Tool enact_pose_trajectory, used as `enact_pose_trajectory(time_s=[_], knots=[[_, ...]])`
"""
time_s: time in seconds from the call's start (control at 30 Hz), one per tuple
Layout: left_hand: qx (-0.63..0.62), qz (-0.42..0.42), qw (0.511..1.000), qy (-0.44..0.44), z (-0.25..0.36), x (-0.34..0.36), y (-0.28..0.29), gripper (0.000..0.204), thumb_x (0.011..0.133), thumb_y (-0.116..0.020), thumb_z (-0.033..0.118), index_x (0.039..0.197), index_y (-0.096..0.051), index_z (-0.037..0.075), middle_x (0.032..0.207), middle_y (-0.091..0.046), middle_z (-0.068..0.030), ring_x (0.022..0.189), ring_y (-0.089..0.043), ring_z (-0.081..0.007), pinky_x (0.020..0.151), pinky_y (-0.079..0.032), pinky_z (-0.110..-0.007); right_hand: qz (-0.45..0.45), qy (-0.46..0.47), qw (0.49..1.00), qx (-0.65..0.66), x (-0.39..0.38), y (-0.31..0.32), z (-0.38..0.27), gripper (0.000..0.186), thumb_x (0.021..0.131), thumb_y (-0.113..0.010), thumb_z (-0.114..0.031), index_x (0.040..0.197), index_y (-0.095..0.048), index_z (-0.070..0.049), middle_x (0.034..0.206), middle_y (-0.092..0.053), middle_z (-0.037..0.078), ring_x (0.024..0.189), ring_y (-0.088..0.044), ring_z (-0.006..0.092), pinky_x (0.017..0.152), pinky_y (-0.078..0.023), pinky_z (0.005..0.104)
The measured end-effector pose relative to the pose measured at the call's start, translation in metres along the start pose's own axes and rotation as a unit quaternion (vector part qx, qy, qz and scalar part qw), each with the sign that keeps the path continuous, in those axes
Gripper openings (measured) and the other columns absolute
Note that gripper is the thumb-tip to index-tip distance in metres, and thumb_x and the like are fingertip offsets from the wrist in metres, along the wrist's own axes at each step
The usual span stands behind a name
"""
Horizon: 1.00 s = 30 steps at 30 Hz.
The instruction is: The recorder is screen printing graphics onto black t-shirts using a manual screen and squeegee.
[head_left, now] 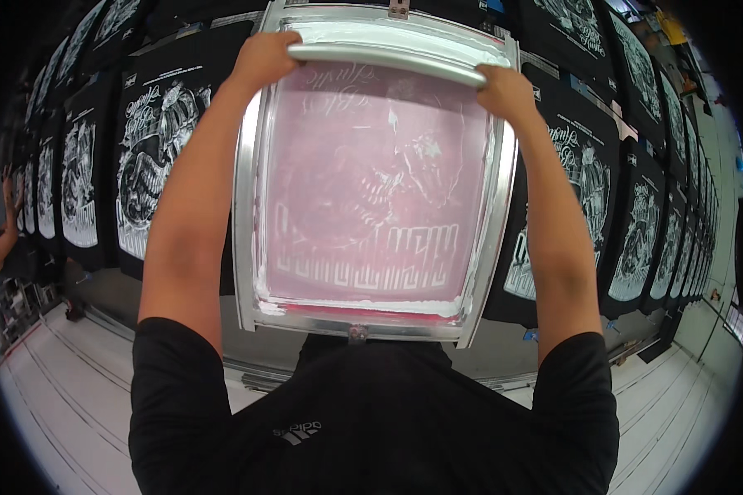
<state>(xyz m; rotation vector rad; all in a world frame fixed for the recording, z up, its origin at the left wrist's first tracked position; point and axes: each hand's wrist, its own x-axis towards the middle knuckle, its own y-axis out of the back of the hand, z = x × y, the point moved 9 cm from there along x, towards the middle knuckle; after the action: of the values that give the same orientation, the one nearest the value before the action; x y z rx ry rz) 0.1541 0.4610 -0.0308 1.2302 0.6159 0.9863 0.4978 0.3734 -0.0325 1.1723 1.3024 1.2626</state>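
My left hand [263,63] and my right hand [504,92] are closed on the two ends of a long silver squeegee [388,63], held across the top part of a screen. The screen has a metal frame [247,206] and a pale pink mesh [363,190] with a faint stencil design. White ink [388,33] lines the top of the screen, behind the squeegee, and is smeared along the sides and bottom edge. My fingertips are partly hidden by the bar.
Black shirts with white prints [161,165] lie in rows on platens to left and right [636,247]. At the far left another person's arm [4,235] reaches toward the shirts. A pale floor [66,379] shows below, and a wall [718,165] stands at the right.
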Motion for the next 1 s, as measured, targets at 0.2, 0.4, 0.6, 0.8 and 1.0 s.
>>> enact_pose_trajectory(time_s=[0.2,0.4,0.6,0.8,1.0], knots=[[0.002,0.028,0.999,0.021,-0.004,0.042,0.046,0.04,0.069,-0.079,0.032,0.101,-0.071,0.009,0.102,-0.07,-0.0149,0.098,-0.065,-0.0343,0.083,-0.051,-0.042,-0.057,0.032,0.998,0.027,0.071,0.022,0.017,0.046,0.069,-0.062,-0.019,0.113,-0.071,-0.013,0.103,-0.071,0.018,0.097,-0.067,0.0347,0.089,-0.053,0.0402],[-0.206,0.075,0.973,0.074,0.047,-0.116,0.053,0.033,0.09,-0.065,0.03,0.113,-0.065,0.006,0.1,-0.068,-0.0187,0.088,-0.064,-0.0331,0.084,-0.049,-0.044,-0.089,0.044,0.983,0.152,0.107,0.042,0.029,0.044,0.062,-0.073,-0.014,0.104,-0.07,0.0,0.084,-0.071,0.016,0.077,-0.067,0.0261,0.078,-0.052,0.0337],[-0.379,-0.652,0.606,0.252,0.188,-0.48,-0.088,0.043,0.097,-0.057,0.043,0.092,-0.067,0.001,0.077,-0.064,-0.0095,0.078,-0.063,-0.02,0.075,-0.051,-0.036,-0.152,0.062,0.984,0.069,0.126,0.002,0.034,0.05,0.062,-0.075,-0.02,0.109,-0.069,-0.003,0.095,-0.071,0.019,0.09,-0.068,0.0336,0.084,-0.052,0.0372],[-0.646,-0.35,0.606,0.304,0.226,-0.536,-0.149,0.042,0.093,-0.065,0.041,0.095,-0.069,-0.001,0.073,-0.065,-0.0088,0.07,-0.057,-0.0092,0.066,-0.047,-0.029,-0.12,0.117,0.985,0.051,0.127,0.011,-0.071,0.051,0.066,-0.066,-0.016,0.116,-0.068,-0.008,0.108,-0.069,0.02,0.103,-0.065,0.0356,0.091,-0.051,0.0393],[-0.558,-0.388,0.69,0.248,0.224,-0.52,-0.141,0.039,0.094,-0.064,0.037,0.08,-0.069,0.0,0.064,-0.061,-0.0056,0.063,-0.055,-0.0092,0.06,-0.045,-0.031,-0.061,0.111,0.99,0.065,0.076,0.011,-0.081,0.054,0.068,-0.055,-0.01,0.122,-0.065,-0.006,0.114,-0.066,0.022,0.109,-0.061,0.0381,0.096,-0.048,0.0398]])
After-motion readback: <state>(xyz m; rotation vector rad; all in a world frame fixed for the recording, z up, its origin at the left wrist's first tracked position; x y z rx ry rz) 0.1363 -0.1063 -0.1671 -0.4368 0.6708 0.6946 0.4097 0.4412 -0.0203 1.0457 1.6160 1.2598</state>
